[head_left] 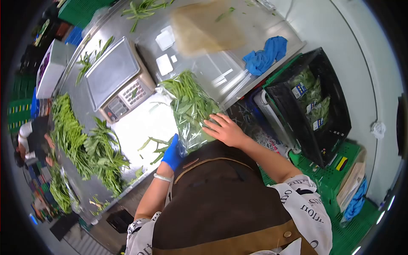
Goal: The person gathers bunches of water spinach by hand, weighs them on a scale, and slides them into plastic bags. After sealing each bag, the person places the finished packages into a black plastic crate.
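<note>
Head view, looking down over a brown apron [221, 199]. A clear bag of greens [190, 106] is lying on the steel table [221, 72], its near end hanging at the table edge right in front of the person, its far end pointing toward the scale [117, 80]. The right hand [225, 129], bare, is resting flat on the near right side of the bag, fingers spread wide and pressing on the plastic. The left hand [172, 154], in a blue glove, is curling closed around the near left corner of the bag, pinching the plastic; the fingertips themselves are hidden under the bag. A few loose stems [156, 146] are lying just beside the gloved hand on the bright patch of table. A larger pile of loose greens [85, 144] is spreading along the left part of the table, well apart from the bag. A blue cloth [265, 55] is sitting at the far right table edge, near a brown board [208, 25]. A black crate [314, 102] to the right of the table is holding labelled packs of greens. Another person [32, 140] is standing at the far left.
</note>
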Action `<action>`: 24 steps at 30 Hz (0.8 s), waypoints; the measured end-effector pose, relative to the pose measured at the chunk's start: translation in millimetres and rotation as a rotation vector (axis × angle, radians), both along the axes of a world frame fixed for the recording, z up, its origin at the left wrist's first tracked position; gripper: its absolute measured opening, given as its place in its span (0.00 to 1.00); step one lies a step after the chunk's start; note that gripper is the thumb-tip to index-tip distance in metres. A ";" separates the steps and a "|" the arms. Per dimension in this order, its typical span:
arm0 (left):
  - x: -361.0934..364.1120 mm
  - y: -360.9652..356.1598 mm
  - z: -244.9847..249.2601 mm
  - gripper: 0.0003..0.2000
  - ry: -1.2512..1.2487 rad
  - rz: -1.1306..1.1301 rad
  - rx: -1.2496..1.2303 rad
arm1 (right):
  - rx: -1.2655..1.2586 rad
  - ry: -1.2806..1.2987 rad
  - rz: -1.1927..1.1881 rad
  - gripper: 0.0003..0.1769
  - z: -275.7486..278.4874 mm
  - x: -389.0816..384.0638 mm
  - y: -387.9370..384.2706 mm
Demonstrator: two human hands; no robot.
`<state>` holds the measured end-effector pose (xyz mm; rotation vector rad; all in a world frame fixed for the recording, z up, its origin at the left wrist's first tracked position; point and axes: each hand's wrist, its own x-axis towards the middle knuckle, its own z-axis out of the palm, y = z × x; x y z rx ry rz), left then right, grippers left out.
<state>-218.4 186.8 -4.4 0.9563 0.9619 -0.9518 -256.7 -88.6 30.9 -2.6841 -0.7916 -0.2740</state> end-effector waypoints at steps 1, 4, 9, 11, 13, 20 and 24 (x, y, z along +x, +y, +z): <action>9.1 -5.3 19.0 0.13 0.080 -0.009 -0.073 | 0.040 -0.021 0.008 0.23 9.7 3.4 -1.4; 24.7 50.6 -32.6 0.17 -0.271 -0.290 -0.420 | 0.110 -0.113 -0.009 0.22 41.9 18.2 -13.2; 100.0 27.9 54.7 0.11 -0.841 -0.306 -0.326 | 0.288 -0.205 -0.231 0.21 114.0 62.8 -28.3; 124.4 8.1 102.9 0.19 -1.194 -0.239 -0.378 | 0.424 -0.134 -0.340 0.19 155.0 69.6 -42.2; 121.7 -34.3 158.4 0.34 -1.668 -0.378 0.183 | 0.585 -0.087 -0.394 0.17 188.3 73.5 -59.5; 73.6 -158.7 136.0 0.16 -0.962 -0.592 -0.235 | 1.472 0.405 -0.603 0.19 198.7 63.0 -175.1; 57.8 -223.2 125.4 0.16 -0.849 -0.488 -0.286 | 2.323 0.409 -0.249 0.26 134.1 -0.7 -226.6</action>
